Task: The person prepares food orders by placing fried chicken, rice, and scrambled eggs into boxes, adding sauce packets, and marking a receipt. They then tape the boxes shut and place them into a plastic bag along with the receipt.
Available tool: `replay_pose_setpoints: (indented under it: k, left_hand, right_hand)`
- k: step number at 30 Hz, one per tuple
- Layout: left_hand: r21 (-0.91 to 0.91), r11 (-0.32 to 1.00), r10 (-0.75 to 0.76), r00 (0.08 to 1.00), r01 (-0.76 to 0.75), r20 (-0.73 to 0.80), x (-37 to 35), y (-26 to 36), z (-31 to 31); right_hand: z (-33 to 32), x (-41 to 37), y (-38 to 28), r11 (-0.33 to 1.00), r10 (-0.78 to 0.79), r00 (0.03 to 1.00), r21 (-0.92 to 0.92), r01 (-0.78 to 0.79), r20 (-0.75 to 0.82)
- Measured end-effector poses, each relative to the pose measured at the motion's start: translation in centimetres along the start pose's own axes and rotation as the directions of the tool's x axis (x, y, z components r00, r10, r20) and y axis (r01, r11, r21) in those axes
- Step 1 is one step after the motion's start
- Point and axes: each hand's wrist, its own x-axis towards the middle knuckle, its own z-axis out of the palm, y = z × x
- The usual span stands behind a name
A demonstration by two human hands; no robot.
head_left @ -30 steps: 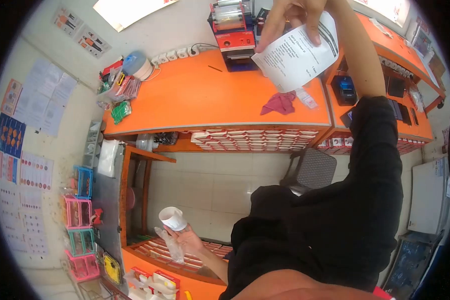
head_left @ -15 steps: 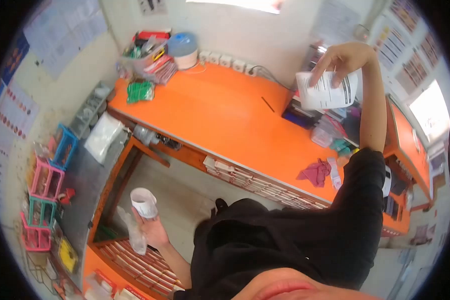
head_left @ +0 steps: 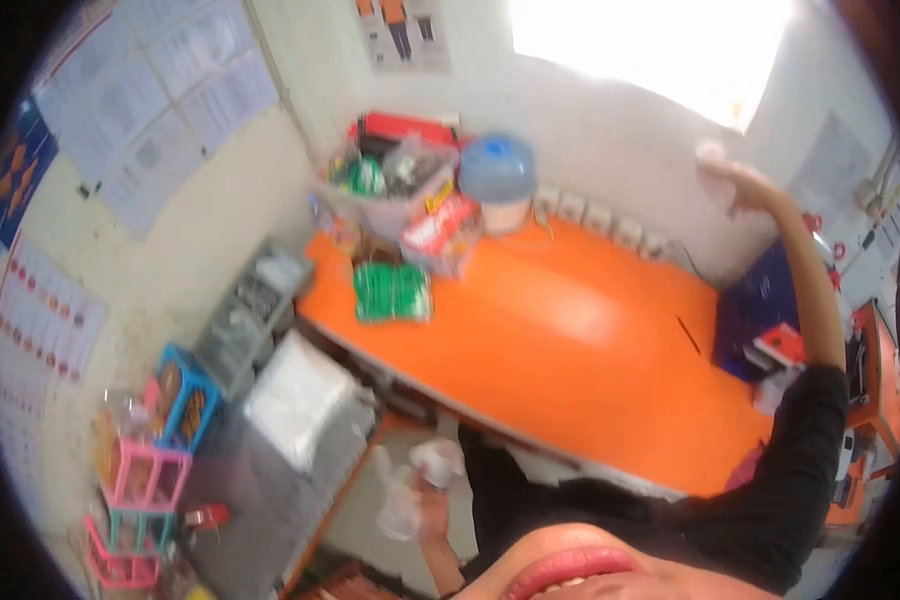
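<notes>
My left hand [head_left: 433,512] is low in the middle, in front of my body, closed around a white, hollow, cup-shaped roll [head_left: 436,464]. A clear plastic bag [head_left: 399,508] hangs beside its fingers. Raised at the upper right, my right hand [head_left: 738,188] is smeared by motion in front of the wall, below the bright window. Something pale shows at its fingertips, too blurred to make out. The orange table [head_left: 560,350] lies between the two hands.
At the table's far left stand a plastic bin of supplies [head_left: 395,205], a blue-lidded tub [head_left: 497,172] and a green packet [head_left: 392,292]. Coloured baskets [head_left: 150,475] and a white packet [head_left: 300,400] are on the grey counter [head_left: 240,500]. A dark blue box [head_left: 745,315] stands right.
The view has swung up and left. My right hand has risen; the printed white paper it held no longer shows clearly. My left hand still holds the white roll.
</notes>
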Motion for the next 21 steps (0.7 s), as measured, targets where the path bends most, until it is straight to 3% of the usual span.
replay_pose_setpoints:
  k: [1, 2, 5, 7, 10, 12, 14, 15, 16, 17, 18, 19, 21]
  left_hand:
    - [0.066, 0.990, -0.126, 0.990, 0.122, 0.061, 4.1, -0.7, 0.5]
    - [0.169, 0.951, -0.284, 0.948, 0.259, 0.144, 8.0, -0.8, 1.0]
    - [0.473, 0.748, -0.645, 0.676, 0.464, 0.356, 19.6, -3.4, 4.3]
    - [0.607, 0.635, -0.766, 0.492, 0.477, 0.414, 25.4, -5.5, 6.6]
    - [0.700, 0.523, -0.852, 0.319, 0.486, 0.415, 30.3, -7.9, 8.9]
    - [0.723, 0.475, -0.880, 0.268, 0.502, 0.392, 31.8, -8.4, 9.9]
    - [0.724, 0.440, -0.898, 0.262, 0.532, 0.353, 32.7, -8.2, 10.3]
    - [0.718, 0.426, -0.904, 0.273, 0.551, 0.328, 32.7, -7.8, 10.3]
    - [0.706, 0.416, -0.909, 0.294, 0.573, 0.296, 32.4, -7.5, 10.2]
    - [0.709, 0.399, -0.916, 0.289, 0.581, 0.279, 32.5, -7.5, 10.9]
    - [0.707, 0.389, -0.920, 0.289, 0.591, 0.264, 32.7, -7.4, 10.9]
    - [0.704, 0.369, -0.928, 0.285, 0.607, 0.241, 32.6, -7.3, 11.1]
    - [0.701, 0.354, -0.933, 0.284, 0.619, 0.220, 33.2, -7.3, 11.1]
  right_hand:
    - [1.0, 4.5, 1.1, 0.916, -0.369, 0.914, -0.237, 0.325, -0.171]
    - [1.5, 7.9, 3.7, 0.684, -0.680, 0.707, -0.519, 0.513, -0.197]
    - [0.5, 6.2, -5.5, 0.794, -0.505, 0.839, -0.491, 0.359, -0.204]
    - [-0.2, 8.2, -7.6, 0.821, -0.471, 0.860, -0.454, 0.345, -0.198]
    - [-1.5, 10.6, -8.9, 0.849, -0.424, 0.873, -0.440, 0.291, -0.241]
    - [-3.4, 11.5, -9.5, 0.809, -0.532, 0.801, -0.446, 0.383, -0.276]
    - [-5.7, 13.7, -7.9, 0.661, -0.748, 0.509, -0.543, 0.518, -0.425]
    - [-7.9, 13.8, -8.0, 0.735, -0.430, 0.654, 0.179, 0.654, -0.623]
    - [-9.3, 14.9, -7.0, 0.342, -0.064, 0.858, 0.797, 0.498, -0.509]
    - [-10.1, 17.0, -6.0, 0.550, -0.114, 0.580, 0.435, 0.713, -0.807]
    - [-12.1, 18.4, -4.6, 0.698, -0.262, 0.198, -0.044, 0.714, -0.944]
    - [-14.0, 19.9, -2.0, 0.714, -0.243, 0.192, -0.041, 0.699, -0.951]
    - [-15.9, 23.9, 5.9, 0.819, -0.377, 0.247, -0.197, 0.538, -0.893]
